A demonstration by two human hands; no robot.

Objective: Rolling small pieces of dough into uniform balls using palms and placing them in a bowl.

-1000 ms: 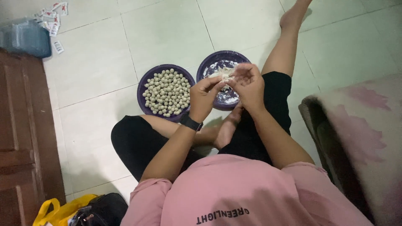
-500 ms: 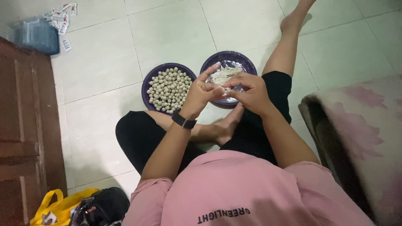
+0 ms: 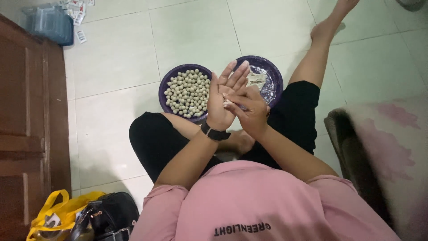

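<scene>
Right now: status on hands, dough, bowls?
Left hand open, palm up; right hand pressed across it, dough piece between palms. Bowl of rolled balls left, dough bowl right. Nothing blocking.

pale tiled floor [image 3: 191, 31] beside a dark wooden cabinet [image 3: 26, 125]; blue plastic box [image 3: 49, 24] behind it, yellow bag [image 3: 49, 218] at its foot, pink-flowered cushion [image 3: 392, 147] opposite.

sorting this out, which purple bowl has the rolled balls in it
The left purple bowl, heaped with small pale balls; the right purple bowl holds only dough scraps.
</scene>
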